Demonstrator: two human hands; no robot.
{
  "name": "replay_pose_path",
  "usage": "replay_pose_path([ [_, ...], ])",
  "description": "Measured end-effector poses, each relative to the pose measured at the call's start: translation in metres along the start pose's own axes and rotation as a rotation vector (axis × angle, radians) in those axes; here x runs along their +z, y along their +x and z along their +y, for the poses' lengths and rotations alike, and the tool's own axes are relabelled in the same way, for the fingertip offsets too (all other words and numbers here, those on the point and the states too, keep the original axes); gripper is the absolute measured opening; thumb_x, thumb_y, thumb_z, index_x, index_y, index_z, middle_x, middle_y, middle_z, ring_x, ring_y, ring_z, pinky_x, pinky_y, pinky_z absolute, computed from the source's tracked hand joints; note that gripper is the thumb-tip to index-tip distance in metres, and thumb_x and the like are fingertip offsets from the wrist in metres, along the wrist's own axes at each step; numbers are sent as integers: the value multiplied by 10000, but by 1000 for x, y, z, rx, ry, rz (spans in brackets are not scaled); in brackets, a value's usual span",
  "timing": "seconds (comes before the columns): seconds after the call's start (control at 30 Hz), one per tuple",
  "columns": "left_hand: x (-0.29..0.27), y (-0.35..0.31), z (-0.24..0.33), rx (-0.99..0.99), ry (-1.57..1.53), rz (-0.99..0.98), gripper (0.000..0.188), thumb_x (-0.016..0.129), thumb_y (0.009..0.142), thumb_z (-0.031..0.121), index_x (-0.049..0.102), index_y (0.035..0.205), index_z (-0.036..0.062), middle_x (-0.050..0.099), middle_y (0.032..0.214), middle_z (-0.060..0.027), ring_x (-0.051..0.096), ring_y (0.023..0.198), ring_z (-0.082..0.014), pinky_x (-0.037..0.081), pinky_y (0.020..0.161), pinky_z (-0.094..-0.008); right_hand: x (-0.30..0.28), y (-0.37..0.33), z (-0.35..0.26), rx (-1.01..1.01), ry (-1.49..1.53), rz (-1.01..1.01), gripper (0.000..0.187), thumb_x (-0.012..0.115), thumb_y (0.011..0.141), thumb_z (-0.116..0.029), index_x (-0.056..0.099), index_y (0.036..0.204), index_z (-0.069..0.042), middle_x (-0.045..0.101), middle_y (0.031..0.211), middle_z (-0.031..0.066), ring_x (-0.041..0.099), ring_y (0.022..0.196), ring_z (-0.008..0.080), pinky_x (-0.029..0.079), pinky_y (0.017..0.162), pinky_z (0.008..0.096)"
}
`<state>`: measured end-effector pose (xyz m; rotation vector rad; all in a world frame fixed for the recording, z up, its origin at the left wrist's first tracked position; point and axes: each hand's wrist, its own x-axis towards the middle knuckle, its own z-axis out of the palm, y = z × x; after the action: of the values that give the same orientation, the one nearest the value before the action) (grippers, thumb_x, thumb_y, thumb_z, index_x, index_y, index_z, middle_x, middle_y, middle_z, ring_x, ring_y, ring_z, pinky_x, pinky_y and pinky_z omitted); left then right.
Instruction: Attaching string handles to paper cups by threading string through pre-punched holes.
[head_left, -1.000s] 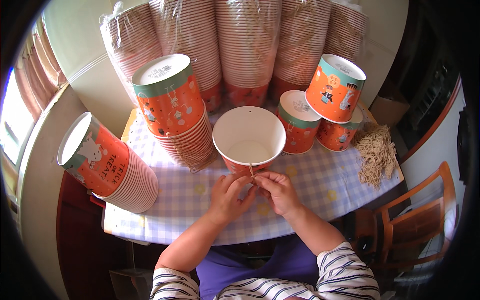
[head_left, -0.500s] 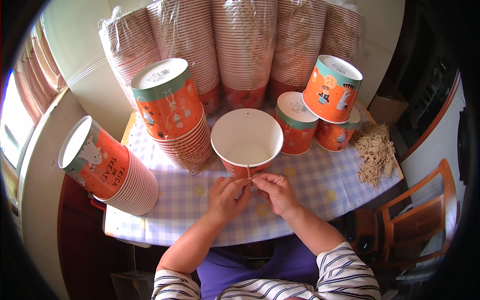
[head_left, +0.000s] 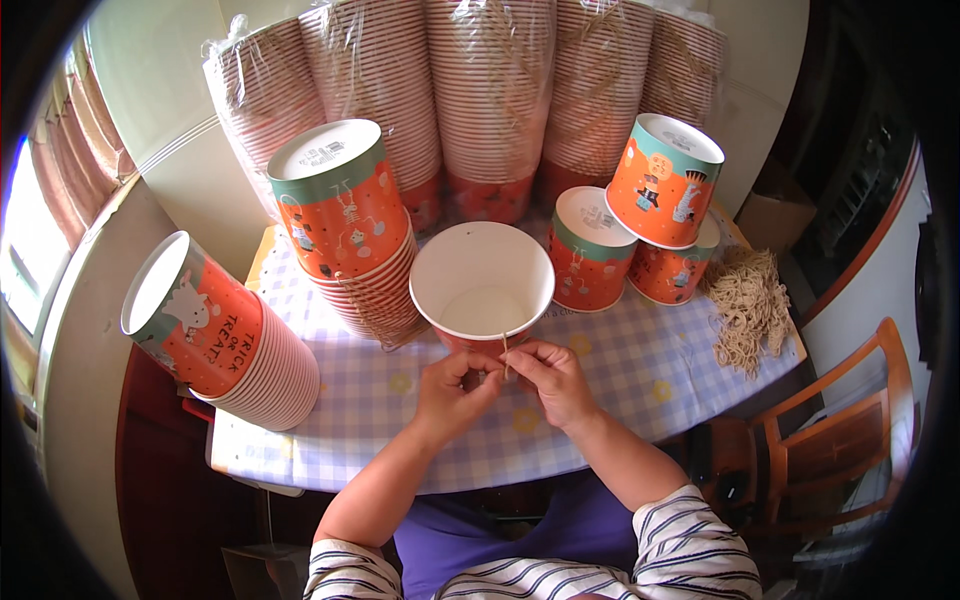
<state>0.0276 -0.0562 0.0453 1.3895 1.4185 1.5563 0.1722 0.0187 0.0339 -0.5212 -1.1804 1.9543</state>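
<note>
The person's purple pants [head_left: 515, 525] and striped sleeves [head_left: 690, 540] are closest. In front of them, the left hand [head_left: 457, 393] and the right hand [head_left: 552, 383] come close together. The fingertips of both hands pinch a thin tan string [head_left: 505, 345]. The fingers cover part of it, so I can't tell if there is a knot. The string runs up to the near rim of a round paper bucket [head_left: 481, 275]. This bucket stands right past the hands with its open, white inside facing up, near the middle of the counter [head_left: 330, 440]. The counter wears a blue and white checked cloth with yellow flowers. At its left edge is a leaning stack of upside-down buckets [head_left: 225, 335], orange and green on top. Off to the right, a wooden chair [head_left: 835, 435] stands beside the counter. A fluffy heap of tan strings [head_left: 750, 310] lies at the counter's right end. Past the open bucket on the left is another upside-down stack [head_left: 345, 230], with string loops [head_left: 385, 318] on its side. On the right, one orange bucket [head_left: 665, 190] sits upside down on two others [head_left: 592, 255]. Farthest back stand five tall stacks wrapped in clear plastic [head_left: 490, 120], by a pale wall [head_left: 150, 90].
</note>
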Motion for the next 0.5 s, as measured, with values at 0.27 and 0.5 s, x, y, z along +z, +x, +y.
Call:
replay_pose_path([
  [0.27, -5, 4, -10, -46, -172, 24, 63, 659, 829, 14, 638, 886, -1, 638, 791, -4, 576, 715, -44, 456, 619, -178, 1, 1, -3, -302, -469, 128, 99, 658, 855, -111, 637, 849, -14, 606, 761, -25, 484, 636, 15, 388, 557, 185],
  [0.5, -5, 5, -8, -58, -231, 45, 71, 662, 830, 22, 638, 888, -12, 648, 795, -17, 582, 706, -55, 467, 612, -188, 5, -1, -10, -354, -630, 166, 56, 651, 837, -61, 606, 835, -28, 552, 741, -56, 442, 619, 1, 362, 544, 174],
])
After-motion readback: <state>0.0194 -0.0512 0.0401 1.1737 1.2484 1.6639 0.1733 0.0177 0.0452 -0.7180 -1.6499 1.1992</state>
